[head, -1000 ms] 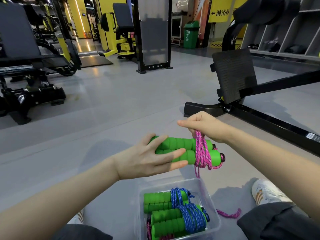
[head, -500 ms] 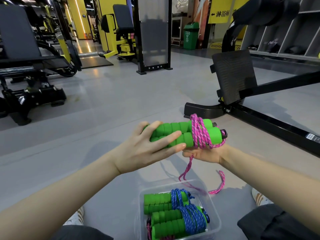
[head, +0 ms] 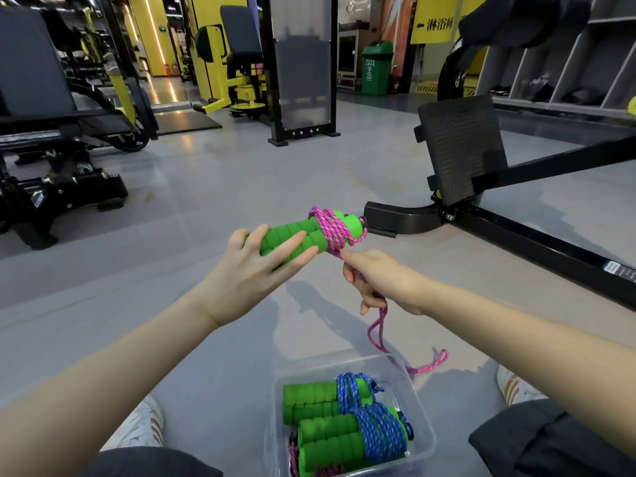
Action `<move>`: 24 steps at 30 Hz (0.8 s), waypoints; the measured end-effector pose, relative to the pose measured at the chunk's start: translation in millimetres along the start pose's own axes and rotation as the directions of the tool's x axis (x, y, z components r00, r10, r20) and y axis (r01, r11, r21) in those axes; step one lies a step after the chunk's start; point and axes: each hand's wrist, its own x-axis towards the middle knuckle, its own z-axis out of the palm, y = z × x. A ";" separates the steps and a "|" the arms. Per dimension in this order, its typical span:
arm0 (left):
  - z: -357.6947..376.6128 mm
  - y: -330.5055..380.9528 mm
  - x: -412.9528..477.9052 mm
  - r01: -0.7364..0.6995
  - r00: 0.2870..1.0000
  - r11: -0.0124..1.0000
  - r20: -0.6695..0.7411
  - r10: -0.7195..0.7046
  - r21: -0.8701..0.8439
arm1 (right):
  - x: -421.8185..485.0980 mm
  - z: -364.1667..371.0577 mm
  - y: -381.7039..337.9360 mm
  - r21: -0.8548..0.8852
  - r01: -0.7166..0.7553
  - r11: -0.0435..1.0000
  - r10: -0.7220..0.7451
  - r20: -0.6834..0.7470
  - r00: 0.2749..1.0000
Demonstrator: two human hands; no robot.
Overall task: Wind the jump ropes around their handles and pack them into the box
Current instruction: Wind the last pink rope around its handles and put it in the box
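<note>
Left hand (head: 247,280): grasping the pair of green handles (head: 292,235) at their bare end, fingers lying across the front, holding them side by side above and beyond the box (head: 309,375).
Right hand (head: 375,284): clenching round the pink rope (head: 332,232) just below the wound end, fingers curling on the strand, also above the box and slightly to its right.
Pink rope: lying in several crossing turns around both handles near their capped end; a loose tail (head: 378,335) is hanging from the right hand and trailing down to the floor beside the box's far right corner.
Box: sitting on the floor between the person's knees, already holding green-handled ropes wound in blue rope (head: 378,432); something pink is showing underneath them.
Step in hand: winding, judging by the short tail remaining, and nearing the end of this rope.
Doing it well: pulling each turn snug while the left hand is pressing the handles together, so they are not splaying apart.
Next turns: laying them beside the earlier ones rather than piling up, so the bundle is staying flat enough to fit.
Finishing: tucking the last bit under a tight turn before lowering the bundle into the box.
Risk: slackening the right hand's hold could be letting the coils spring loose.
</note>
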 end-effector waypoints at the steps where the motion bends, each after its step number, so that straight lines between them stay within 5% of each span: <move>1: 1.0 -1.2 -1.2 -0.006 1.000 1.000 0.022 0.006 0.002 | -2.1 -4.3 -3.6 -0.070 -0.002 0.998 0.004 0.024 1.000; 5: 3.8 -4.9 -16.2 -0.119 0.984 0.993 0.133 0.117 0.014 | -14.4 -24.6 -22.6 -0.390 0.050 0.920 0.008 0.145 0.989; 9: -2.0 5.9 -23.0 -0.254 0.954 0.964 0.146 0.263 -0.077 | -15.7 -41.2 -37.1 -0.577 0.201 0.792 -0.159 0.124 0.980; 16: -29.5 51.6 6.7 -0.381 0.924 0.887 -0.100 0.368 -0.259 | -4.6 -47.4 -18.5 -0.456 0.305 0.836 -0.301 0.083 0.950; 24: -41.1 42.3 39.5 -0.302 0.932 0.930 -0.269 0.241 -0.211 | 6.5 -55.1 17.6 -0.051 0.082 0.995 -0.085 -0.060 0.995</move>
